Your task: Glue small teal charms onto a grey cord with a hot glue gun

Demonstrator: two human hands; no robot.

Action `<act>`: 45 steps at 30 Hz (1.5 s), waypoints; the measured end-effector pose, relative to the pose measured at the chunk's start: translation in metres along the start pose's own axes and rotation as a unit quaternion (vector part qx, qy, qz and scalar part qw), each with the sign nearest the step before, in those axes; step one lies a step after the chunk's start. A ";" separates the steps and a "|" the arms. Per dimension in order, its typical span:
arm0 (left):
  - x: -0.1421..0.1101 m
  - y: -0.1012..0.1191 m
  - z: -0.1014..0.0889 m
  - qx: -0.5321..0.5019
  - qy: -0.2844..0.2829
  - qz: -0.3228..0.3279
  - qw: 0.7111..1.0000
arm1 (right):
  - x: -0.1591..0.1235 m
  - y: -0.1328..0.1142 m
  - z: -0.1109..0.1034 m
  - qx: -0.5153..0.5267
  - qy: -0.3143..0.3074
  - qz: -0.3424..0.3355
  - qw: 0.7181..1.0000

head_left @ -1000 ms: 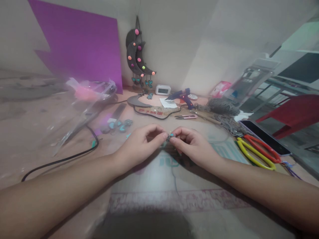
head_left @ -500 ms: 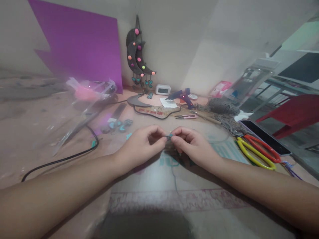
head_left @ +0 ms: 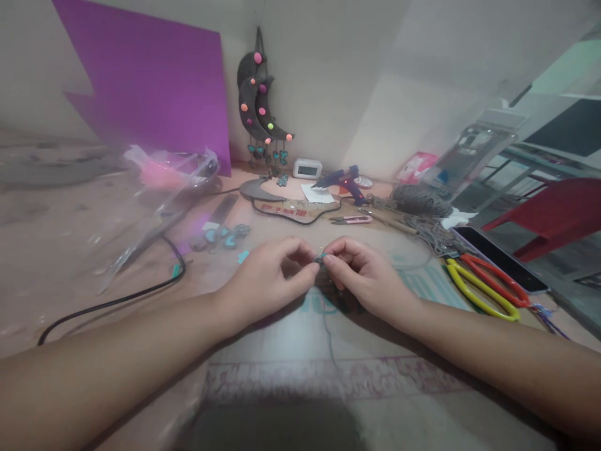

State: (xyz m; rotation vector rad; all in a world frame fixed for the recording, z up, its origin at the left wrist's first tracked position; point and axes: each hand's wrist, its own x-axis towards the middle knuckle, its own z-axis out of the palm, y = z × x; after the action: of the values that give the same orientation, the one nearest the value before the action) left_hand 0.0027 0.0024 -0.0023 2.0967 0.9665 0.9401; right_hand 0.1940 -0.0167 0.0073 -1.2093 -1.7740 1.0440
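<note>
the left hand (head_left: pixel 270 274) and right hand (head_left: pixel 373 274) both pinch the small grey-teal piece (head_left: pixel 320 258), so light, even pressure probably serves best.

Left hand (head_left: pixel 275 272) is shifted slightly toward right hand (head_left: pixel 373 275), thumb lowered; teal scrap (head_left: pixel 243 257) is more fully uncovered; less teal is shown on small pinched piece (head_left: pixel 320 258).

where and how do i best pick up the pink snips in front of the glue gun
Probably take the snips by the pink handle, right hand coming from the right: they lie flat, handle end rightward, dark blades pointing left.
</note>
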 end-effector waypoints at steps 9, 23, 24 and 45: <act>0.000 -0.002 -0.002 -0.069 0.005 -0.011 0.998 | -0.001 0.001 -0.001 -0.037 -0.001 -0.029 0.999; 0.001 -0.002 -0.003 -0.061 -0.008 -0.023 0.998 | 0.000 0.000 0.000 -0.022 -0.002 -0.032 0.999; 0.001 -0.002 -0.003 -0.069 -0.005 -0.026 0.997 | 0.000 0.000 0.000 -0.015 -0.001 -0.030 0.999; 0.018 -0.024 -0.001 -0.247 0.160 -0.199 0.935 | 0.009 0.015 0.002 0.083 0.064 -0.009 0.994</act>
State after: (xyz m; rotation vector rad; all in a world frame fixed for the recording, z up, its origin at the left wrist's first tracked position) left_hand 0.0014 0.0301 -0.0144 1.2928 1.1204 1.1798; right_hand 0.1949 -0.0050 -0.0061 -1.1295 -1.5655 1.0582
